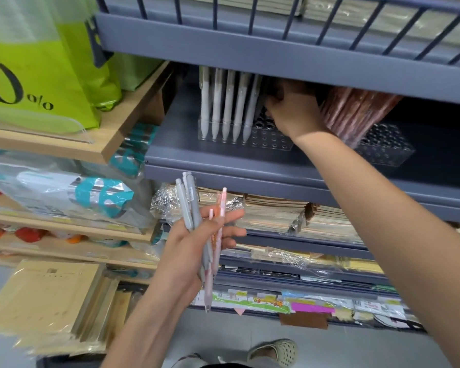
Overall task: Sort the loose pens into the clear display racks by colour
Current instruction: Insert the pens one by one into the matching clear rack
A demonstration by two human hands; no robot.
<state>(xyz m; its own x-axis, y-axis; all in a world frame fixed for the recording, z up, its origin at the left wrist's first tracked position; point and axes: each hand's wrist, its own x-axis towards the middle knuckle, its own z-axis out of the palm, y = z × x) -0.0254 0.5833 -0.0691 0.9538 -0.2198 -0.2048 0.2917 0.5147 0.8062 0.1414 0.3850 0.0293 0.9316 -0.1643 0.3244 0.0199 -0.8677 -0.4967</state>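
Observation:
My left hand (197, 243) holds a loose bunch of pens (199, 221), grey ones and pink ones, in front of the lower shelves. My right hand (292, 112) reaches into the grey shelf, its fingers curled above the back of a clear display rack (271, 139); what they hold is hidden under the shelf edge. Several grey pens (225, 107) stand upright in that rack's left rows. To the right a second clear rack (385, 150) holds pink pens (356, 112) that lean to the left.
The grey metal shelf (223, 158) has another shelf edge (276, 57) low above it. Green bags (37, 70) stand on a wooden shelf at the left. Wrapped notebooks (290, 216) fill the lower shelves. Paper pads (45, 296) lie at bottom left.

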